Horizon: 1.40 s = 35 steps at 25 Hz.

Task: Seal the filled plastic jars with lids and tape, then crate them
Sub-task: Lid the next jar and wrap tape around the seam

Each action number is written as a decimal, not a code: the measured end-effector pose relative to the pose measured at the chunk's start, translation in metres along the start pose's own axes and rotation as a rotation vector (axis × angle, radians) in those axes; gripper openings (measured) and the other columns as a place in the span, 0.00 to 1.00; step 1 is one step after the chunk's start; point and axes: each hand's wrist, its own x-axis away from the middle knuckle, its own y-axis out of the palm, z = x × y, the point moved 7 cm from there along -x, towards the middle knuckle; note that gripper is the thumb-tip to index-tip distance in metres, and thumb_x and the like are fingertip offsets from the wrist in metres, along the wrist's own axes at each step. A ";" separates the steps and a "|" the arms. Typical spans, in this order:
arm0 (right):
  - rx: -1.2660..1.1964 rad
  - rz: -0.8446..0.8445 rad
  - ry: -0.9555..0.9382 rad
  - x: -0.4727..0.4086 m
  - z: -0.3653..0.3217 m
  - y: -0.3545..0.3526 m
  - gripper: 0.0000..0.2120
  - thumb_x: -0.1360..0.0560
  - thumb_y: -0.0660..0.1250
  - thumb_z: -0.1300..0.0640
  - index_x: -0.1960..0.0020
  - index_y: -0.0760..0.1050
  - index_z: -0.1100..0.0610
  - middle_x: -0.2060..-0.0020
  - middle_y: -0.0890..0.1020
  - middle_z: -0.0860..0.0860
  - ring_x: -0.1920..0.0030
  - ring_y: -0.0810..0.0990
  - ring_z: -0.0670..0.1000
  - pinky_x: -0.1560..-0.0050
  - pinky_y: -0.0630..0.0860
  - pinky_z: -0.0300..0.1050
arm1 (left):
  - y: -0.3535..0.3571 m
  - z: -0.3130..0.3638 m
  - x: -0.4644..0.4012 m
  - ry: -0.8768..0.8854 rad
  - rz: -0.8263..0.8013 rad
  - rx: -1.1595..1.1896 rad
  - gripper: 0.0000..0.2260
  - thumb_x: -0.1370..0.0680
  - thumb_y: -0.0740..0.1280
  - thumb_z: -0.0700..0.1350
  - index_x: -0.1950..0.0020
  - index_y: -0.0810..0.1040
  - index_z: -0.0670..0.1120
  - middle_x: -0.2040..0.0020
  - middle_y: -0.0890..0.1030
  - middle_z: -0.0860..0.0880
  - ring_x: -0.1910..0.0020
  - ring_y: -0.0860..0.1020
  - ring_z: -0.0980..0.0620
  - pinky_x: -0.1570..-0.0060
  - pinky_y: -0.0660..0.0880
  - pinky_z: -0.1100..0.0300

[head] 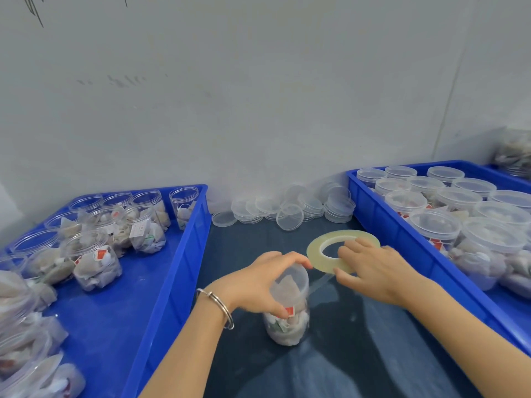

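Head view cuts off both blue crates: the left crate (184, 254) runs past the frame's left and bottom edges, the right crate (382, 222) past the right. Jars inside them blur together, so a sure count fails; roughly ten open ones sit left, about a dozen lidded ones right. Loose lids (290, 209) heap against the wall, too overlapped to count. One jar (288, 311) stands on the dark surface (359, 354) between the crates. Left hand (258, 282) wraps its lidded top, hiding most of the lid. Right hand (376, 271) pinches one tape roll (319, 242); a strip runs to the jar.
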 end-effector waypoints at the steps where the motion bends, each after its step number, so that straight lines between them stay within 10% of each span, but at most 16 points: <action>1: -0.016 0.002 -0.007 -0.004 -0.005 0.003 0.16 0.22 0.47 0.39 0.55 0.62 0.51 0.55 0.65 0.44 0.54 0.63 0.45 0.61 0.62 0.42 | 0.002 0.002 -0.003 -0.016 -0.024 -0.040 0.32 0.28 0.71 0.40 0.33 0.60 0.64 0.35 0.66 0.56 0.31 0.60 0.54 0.45 0.70 0.59; 6: -0.094 -0.049 0.028 -0.013 -0.017 0.018 0.18 0.20 0.45 0.39 0.54 0.62 0.52 0.55 0.64 0.45 0.54 0.61 0.47 0.60 0.65 0.44 | 0.023 0.007 -0.014 -0.125 0.008 -0.100 0.28 0.27 0.64 0.39 0.32 0.59 0.60 0.28 0.59 0.61 0.24 0.35 0.48 0.31 0.47 0.32; 12: -0.131 -0.047 0.057 -0.013 -0.022 0.021 0.18 0.20 0.44 0.38 0.53 0.63 0.51 0.54 0.67 0.44 0.54 0.62 0.46 0.58 0.65 0.45 | 0.017 0.015 -0.009 -0.073 0.689 -0.117 0.18 0.23 0.64 0.55 0.36 0.65 0.58 0.36 0.66 0.65 0.31 0.63 0.57 0.39 0.59 0.52; 15: -0.141 -0.040 0.052 -0.011 -0.022 0.018 0.19 0.20 0.44 0.38 0.52 0.63 0.52 0.53 0.69 0.45 0.52 0.65 0.48 0.57 0.66 0.45 | 0.008 -0.008 -0.014 -0.160 0.509 -0.047 0.26 0.24 0.65 0.55 0.29 0.62 0.50 0.29 0.61 0.57 0.31 0.63 0.56 0.33 0.59 0.52; 21: -0.119 -0.020 0.041 -0.011 -0.037 0.011 0.18 0.20 0.45 0.38 0.53 0.61 0.51 0.55 0.67 0.45 0.48 0.66 0.49 0.53 0.69 0.47 | 0.020 0.005 -0.016 -0.403 0.372 -0.144 0.11 0.20 0.53 0.46 0.38 0.63 0.49 0.30 0.63 0.55 0.25 0.42 0.34 0.35 0.50 0.28; 31: -0.113 0.035 0.074 -0.005 -0.044 0.014 0.19 0.21 0.43 0.37 0.53 0.61 0.51 0.55 0.67 0.44 0.49 0.66 0.48 0.55 0.68 0.46 | 0.024 -0.001 -0.008 -0.321 0.625 -0.333 0.15 0.18 0.52 0.55 0.33 0.63 0.53 0.29 0.61 0.61 0.25 0.51 0.46 0.35 0.58 0.45; 35: -0.115 0.045 0.040 -0.006 -0.044 0.014 0.37 0.34 0.26 0.30 0.50 0.64 0.50 0.54 0.69 0.43 0.48 0.66 0.47 0.55 0.68 0.44 | 0.025 -0.003 -0.007 -0.293 0.624 -0.320 0.15 0.18 0.51 0.54 0.33 0.62 0.53 0.28 0.59 0.62 0.25 0.50 0.47 0.34 0.57 0.45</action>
